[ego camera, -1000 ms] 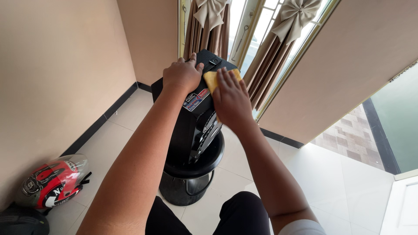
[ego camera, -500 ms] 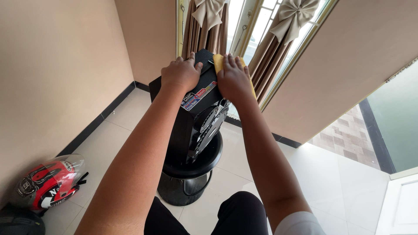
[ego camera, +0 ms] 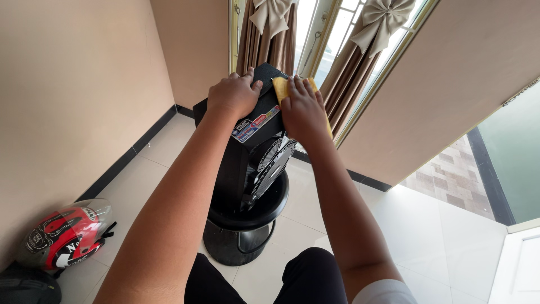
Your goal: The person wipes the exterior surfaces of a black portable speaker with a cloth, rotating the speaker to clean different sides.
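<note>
Clearly the biggest risk sits with the speaker (ego camera: 256,146), a tall black box at the frame's centre, standing tilted on a round black stool (ego camera: 247,222). Judging by that lean and the narrow seat, a hard sideways push from the wiping hand could tip it off onto the tiled floor (ego camera: 427,236), or slide its base off the seat's edge. The left hand (ego camera: 236,97) rests on the top near corner, fingers curled together over the edge with the thumb out to the side, steadying the box; if that hold loosened, the box would have nothing bracing it. The right hand (ego camera: 304,110) lies flat, fingers slightly spread, pressing a yellow cloth (ego camera: 281,87) against the upper right side of the box, near the curtains (ego camera: 270,34). The cloth could slip out from under the palm. A helmet (ego camera: 64,233), red, white and grey, lies lower left by the wall. A narrow rectangular sticker (ego camera: 256,125), red, white and blue, runs across the box's front just below the hands.
</note>
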